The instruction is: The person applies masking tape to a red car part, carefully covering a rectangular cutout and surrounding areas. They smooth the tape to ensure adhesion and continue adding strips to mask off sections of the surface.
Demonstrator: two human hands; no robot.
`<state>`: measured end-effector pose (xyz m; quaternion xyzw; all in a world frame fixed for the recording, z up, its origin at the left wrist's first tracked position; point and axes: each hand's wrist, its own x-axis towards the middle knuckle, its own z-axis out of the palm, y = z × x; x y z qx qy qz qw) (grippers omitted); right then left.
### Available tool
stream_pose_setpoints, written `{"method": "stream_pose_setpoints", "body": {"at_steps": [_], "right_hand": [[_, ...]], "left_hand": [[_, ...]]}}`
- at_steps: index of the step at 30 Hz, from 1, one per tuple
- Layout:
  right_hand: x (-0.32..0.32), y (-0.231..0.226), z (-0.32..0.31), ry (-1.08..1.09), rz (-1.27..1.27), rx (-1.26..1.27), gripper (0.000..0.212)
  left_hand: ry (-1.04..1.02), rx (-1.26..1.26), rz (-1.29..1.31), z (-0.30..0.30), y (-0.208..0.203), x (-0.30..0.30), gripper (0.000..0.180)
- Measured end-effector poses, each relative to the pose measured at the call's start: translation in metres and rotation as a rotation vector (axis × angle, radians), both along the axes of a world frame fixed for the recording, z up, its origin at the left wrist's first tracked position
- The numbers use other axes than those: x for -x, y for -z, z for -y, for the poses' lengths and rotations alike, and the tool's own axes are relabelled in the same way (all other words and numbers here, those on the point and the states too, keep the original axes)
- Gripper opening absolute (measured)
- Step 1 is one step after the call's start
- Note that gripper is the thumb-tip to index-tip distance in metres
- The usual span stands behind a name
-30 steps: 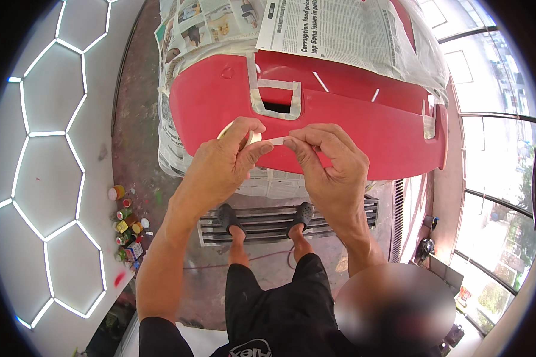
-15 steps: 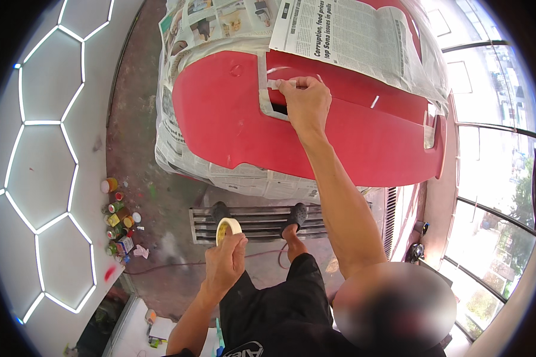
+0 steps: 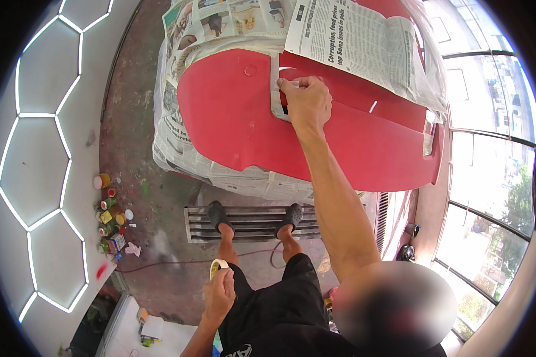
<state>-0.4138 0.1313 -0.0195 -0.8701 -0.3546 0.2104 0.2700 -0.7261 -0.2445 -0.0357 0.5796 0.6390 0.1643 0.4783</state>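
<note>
A red painted panel (image 3: pixel 220 107), seemingly a vehicle body part, lies across newspaper-masked surfaces in front of me. Pale masking tape (image 3: pixel 274 71) lines the left edge of its cutout. My right hand (image 3: pixel 311 104) reaches over the panel to that edge, its thumb and fingers pinching a short strip of tape (image 3: pixel 294 84). How much of the strip touches the panel is hidden by the fingers. Low and close to my body, my left hand (image 3: pixel 220 291) is closed around a roll of masking tape (image 3: pixel 218 265).
A newspaper sheet (image 3: pixel 351 47) overlaps the panel's far part. Beneath my feet is a slatted metal step (image 3: pixel 253 226). Several cans and jars (image 3: pixel 107 217) stand on the floor at left, near a hose (image 3: pixel 178 266). Large windows (image 3: pixel 488 172) line the right side.
My left hand has dropped toward my body with the tape roll. My right hand has shifted left relative to the panel, onto the cutout's taped edge. The view has moved slightly.
</note>
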Motion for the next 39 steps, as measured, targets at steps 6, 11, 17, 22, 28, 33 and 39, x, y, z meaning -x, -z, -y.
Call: {"method": "stream_pose_setpoints", "body": {"at_steps": [6, 11, 17, 22, 28, 33, 39], "right_hand": [[-0.021, -0.005, 0.006, -0.005, 0.256, -0.026, 0.04], [-0.027, -0.044, 0.046, -0.175, -0.094, 0.059, 0.041], [0.028, -0.086, 0.167, -0.71, -0.668, -0.141, 0.033], [-0.006, -0.108, 0.179, -0.58, -0.486, -0.262, 0.016], [-0.032, -0.131, 0.166, -0.581, 0.101, -0.604, 0.01], [-0.067, -0.086, 0.119, -0.022, -0.258, -0.423, 0.019], [-0.05, -0.054, 0.087, -0.104, -0.312, -0.405, 0.026]], "left_hand": [[-0.077, -0.016, 0.02, -0.011, -0.004, 0.003, 0.016], [-0.267, 0.093, 0.323, -0.067, -0.009, -0.01, 0.026], [0.038, -0.129, 0.509, -0.172, -0.062, -0.08, 0.077], [0.262, -0.099, 0.612, -0.221, -0.094, -0.125, 0.071], [0.334, 0.197, 0.298, -0.283, -0.114, -0.148, 0.036], [0.225, -1.007, 0.145, -0.269, -0.091, -0.158, 0.037], [0.082, -0.572, 0.08, -0.349, -0.066, -0.19, 0.044]]}}
